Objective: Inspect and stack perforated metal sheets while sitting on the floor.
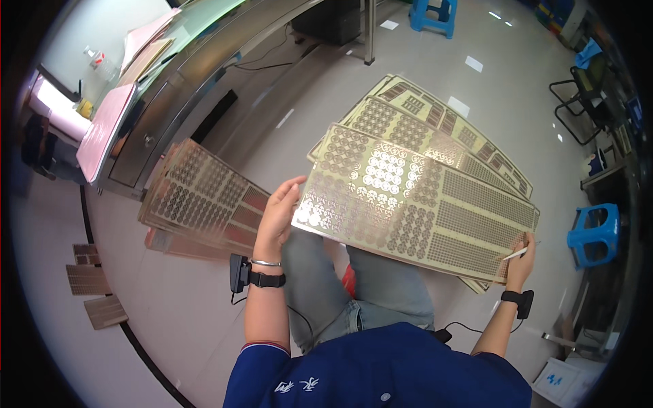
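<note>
A large yellow-green patterned panel [439, 197], covered with rows of shiny round and small square shapes, is held tilted above my lap. My left hand [277, 212] grips its left edge, fingers partly behind it. At the lower right corner my right hand [521, 264] holds the panel, with a thin white stick-like tool [515, 254] also between its fingers. Just beyond the held panel lies a fanned pile of similar panels [469, 132], partly hidden by it. Left of my left hand stands another stack of patterned panels [204, 187].
A metal-framed desk [156, 102] with pink sheets [105, 129] and a clear bottle [101, 62] is at the upper left. Blue stools [593, 234] stand on the right and far side. A dark chair [585, 98] is far right. Small panels [105, 311] lie at left.
</note>
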`<state>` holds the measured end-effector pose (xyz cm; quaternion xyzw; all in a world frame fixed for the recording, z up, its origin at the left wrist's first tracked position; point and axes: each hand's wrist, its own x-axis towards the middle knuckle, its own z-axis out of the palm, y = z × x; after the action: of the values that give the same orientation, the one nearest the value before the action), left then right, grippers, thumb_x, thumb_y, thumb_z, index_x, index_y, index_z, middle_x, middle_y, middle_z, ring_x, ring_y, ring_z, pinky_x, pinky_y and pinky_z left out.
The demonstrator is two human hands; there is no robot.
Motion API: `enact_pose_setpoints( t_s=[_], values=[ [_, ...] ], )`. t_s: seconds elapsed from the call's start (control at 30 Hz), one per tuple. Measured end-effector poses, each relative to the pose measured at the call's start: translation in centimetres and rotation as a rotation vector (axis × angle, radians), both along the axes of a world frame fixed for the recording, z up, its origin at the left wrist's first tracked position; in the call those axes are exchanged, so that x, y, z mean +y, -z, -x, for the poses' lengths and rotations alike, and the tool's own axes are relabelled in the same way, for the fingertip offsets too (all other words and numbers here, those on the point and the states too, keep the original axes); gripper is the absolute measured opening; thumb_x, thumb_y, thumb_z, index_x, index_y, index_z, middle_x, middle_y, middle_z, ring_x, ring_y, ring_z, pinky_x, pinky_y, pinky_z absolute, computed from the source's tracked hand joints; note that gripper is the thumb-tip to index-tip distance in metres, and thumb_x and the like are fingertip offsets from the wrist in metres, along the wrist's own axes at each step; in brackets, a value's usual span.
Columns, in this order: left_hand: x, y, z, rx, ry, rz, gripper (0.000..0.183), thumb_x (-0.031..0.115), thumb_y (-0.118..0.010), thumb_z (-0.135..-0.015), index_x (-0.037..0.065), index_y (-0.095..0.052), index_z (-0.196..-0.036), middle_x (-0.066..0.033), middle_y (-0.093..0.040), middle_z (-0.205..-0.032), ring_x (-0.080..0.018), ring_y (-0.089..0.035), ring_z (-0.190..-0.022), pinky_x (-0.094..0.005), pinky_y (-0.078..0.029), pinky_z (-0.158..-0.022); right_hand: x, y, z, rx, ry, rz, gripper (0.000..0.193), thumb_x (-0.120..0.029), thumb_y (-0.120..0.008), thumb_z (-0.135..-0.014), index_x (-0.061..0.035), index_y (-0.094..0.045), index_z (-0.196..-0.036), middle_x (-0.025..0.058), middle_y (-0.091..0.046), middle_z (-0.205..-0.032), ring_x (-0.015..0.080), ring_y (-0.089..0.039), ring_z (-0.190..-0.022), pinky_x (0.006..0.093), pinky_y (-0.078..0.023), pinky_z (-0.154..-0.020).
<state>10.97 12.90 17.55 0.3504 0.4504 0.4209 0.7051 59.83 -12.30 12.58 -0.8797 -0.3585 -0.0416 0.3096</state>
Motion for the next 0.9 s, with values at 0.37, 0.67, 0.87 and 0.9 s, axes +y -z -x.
enact_pose_setpoints(
  t_s=[0.37,0.67,0.87,0.9],
  values=[
    [-4.4,-0.2,1.7,-0.097,0.024,-0.172,0.028,0.018,-0.056,-0.094,0.001,-0.056,-0.116,-0.0025,-0.063,-0.105,-0.0074,-0.056,-0.095,-0.0229,-0.044,-0.085,0.4,0.4,-1.0,0.071,0.05,-0.093,0.033,-0.01,-0.048,-0.094,-0.0035,-0.049,-0.126,0.0155,-0.055,-0.123,0.0305,-0.052,-0.114,0.0374,-0.039,-0.097],
    [-6.2,0.9,6.1,-0.081,-0.137,-0.222,0.026,0.018,-0.054,-0.094,0.002,-0.056,-0.115,-0.0039,-0.064,-0.105,-0.009,-0.06,-0.091,-0.0228,-0.049,-0.08,1.5,-3.2,-1.1,0.426,-0.001,-0.427,0.035,-0.026,-0.05,-0.096,-0.0021,-0.052,-0.122,0.0143,-0.06,-0.113,0.0212,-0.058,-0.103,0.0319,-0.046,-0.087],
    [-7.2,1.0,9.5,-0.046,-0.303,-0.209,0.025,0.017,-0.054,-0.094,0.002,-0.057,-0.114,-0.0029,-0.064,-0.104,-0.0077,-0.059,-0.092,-0.0223,-0.048,-0.08,4.0,-6.5,2.5,0.579,-0.173,-0.504,0.04,-0.029,-0.051,-0.095,0.0003,-0.049,-0.123,0.0137,-0.06,-0.112,0.0197,-0.057,-0.102,0.0302,-0.046,-0.087],
    [-7.4,1.2,10.1,-0.033,-0.333,-0.213,0.026,0.018,-0.055,-0.094,0.001,-0.057,-0.114,-0.0032,-0.064,-0.104,-0.0081,-0.059,-0.091,-0.022,-0.047,-0.08,4.6,-7.2,3.5,0.663,-0.202,-0.541,0.039,-0.027,-0.051,-0.096,0.0009,-0.048,-0.123,0.0141,-0.06,-0.111,0.0195,-0.057,-0.102,0.0299,-0.046,-0.087]
  ],
)
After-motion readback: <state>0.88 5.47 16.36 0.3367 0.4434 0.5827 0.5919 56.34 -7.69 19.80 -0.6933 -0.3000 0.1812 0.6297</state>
